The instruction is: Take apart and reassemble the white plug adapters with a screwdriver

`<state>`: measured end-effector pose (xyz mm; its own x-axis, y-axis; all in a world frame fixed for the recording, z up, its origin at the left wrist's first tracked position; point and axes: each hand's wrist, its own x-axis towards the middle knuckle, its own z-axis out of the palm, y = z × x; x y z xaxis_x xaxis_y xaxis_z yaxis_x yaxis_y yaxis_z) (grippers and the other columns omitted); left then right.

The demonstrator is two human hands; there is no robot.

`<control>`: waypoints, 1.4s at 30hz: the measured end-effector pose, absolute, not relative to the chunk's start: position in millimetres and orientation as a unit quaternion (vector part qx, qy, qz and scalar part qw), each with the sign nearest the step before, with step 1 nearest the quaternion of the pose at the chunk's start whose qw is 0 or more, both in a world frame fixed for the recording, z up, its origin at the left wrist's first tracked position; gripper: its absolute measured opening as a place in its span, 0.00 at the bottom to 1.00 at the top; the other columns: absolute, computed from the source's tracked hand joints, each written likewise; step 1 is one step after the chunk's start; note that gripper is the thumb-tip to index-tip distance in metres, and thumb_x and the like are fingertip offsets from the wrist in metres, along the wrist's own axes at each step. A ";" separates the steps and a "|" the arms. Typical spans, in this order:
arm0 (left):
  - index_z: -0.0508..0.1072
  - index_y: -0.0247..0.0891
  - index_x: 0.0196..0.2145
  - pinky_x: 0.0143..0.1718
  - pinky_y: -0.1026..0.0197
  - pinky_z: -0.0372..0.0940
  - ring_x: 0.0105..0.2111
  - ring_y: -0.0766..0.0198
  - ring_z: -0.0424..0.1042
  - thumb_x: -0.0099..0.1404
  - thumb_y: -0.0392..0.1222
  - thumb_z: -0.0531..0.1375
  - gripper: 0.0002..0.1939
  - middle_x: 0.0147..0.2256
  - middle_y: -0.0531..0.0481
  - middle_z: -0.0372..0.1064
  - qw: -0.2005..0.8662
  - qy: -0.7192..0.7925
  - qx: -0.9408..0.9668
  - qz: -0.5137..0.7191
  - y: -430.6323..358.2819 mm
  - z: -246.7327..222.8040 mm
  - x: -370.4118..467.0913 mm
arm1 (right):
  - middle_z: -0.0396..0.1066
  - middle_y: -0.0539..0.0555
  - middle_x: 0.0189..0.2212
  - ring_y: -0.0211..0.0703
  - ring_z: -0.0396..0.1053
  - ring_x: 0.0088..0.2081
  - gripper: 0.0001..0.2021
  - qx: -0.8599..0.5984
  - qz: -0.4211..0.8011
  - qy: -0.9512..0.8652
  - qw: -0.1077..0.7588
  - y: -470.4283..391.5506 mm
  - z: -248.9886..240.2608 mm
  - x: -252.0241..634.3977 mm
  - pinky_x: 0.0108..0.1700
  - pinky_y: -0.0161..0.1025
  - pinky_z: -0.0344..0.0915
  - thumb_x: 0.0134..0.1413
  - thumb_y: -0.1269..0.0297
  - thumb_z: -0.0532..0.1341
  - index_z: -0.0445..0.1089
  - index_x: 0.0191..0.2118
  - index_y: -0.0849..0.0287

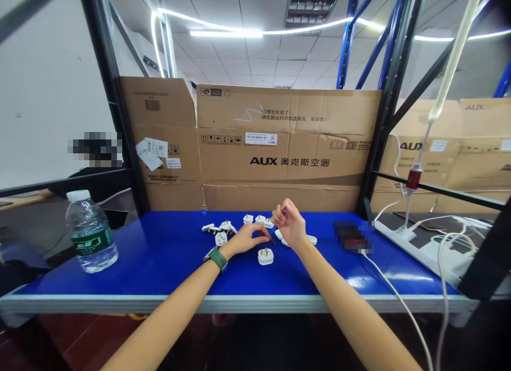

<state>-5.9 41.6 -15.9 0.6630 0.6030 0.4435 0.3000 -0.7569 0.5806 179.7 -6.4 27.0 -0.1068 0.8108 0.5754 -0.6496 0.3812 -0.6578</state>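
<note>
My left hand [246,239], with a green-strapped watch [216,258] at its wrist, rests low over the blue table. Its fingertips come together beside some small dark pieces [272,240]; whether one is pinched is too small to tell. Raised a little to the right, my right hand [291,224] has its fingers curled in, and what they hold is hidden. A white three-pin plug [265,256] lies pins up just in front of my hands. More white plugs [225,226] are grouped left of my left hand, and others [248,219] sit behind it. White parts [310,239] lie partly behind my right wrist.
A water bottle [91,232] stands at the left of the table. At the right lie a dark phone-like device [353,237] on a white cable [393,291] and a power strip [419,254]. Cardboard [255,147] walls the back; a person [99,168] is beyond, left.
</note>
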 end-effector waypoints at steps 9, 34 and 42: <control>0.79 0.40 0.47 0.47 0.60 0.64 0.42 0.60 0.74 0.69 0.46 0.60 0.12 0.44 0.48 0.78 0.162 0.303 0.886 0.312 48.5 -18.3 -10.3 | 0.50 0.45 0.20 0.36 0.46 0.23 0.17 -0.091 0.498 -0.536 0.675 -2.4 26.5 184.1 0.27 0.35 0.49 0.59 0.55 0.63 0.53 0.29 0.55; 0.75 0.38 0.47 0.44 0.56 0.72 0.39 0.59 0.76 0.60 0.46 0.67 0.19 0.44 0.45 0.75 0.186 0.283 0.833 0.438 34.3 1.1 -21.4 | 0.77 0.55 0.43 0.46 0.73 0.43 0.11 -0.351 0.095 -0.866 0.343 8.2 10.4 204.5 0.45 0.37 0.62 0.55 0.66 0.65 0.72 0.45 0.59; 0.73 0.38 0.47 0.53 0.51 0.71 0.46 0.54 0.78 0.59 0.49 0.69 0.22 0.45 0.45 0.78 0.231 0.278 0.834 0.416 28.8 5.2 -23.0 | 0.74 0.53 0.41 0.44 0.71 0.42 0.10 -0.321 0.101 -0.845 0.416 9.1 7.2 200.3 0.45 0.38 0.63 0.56 0.64 0.66 0.67 0.42 0.57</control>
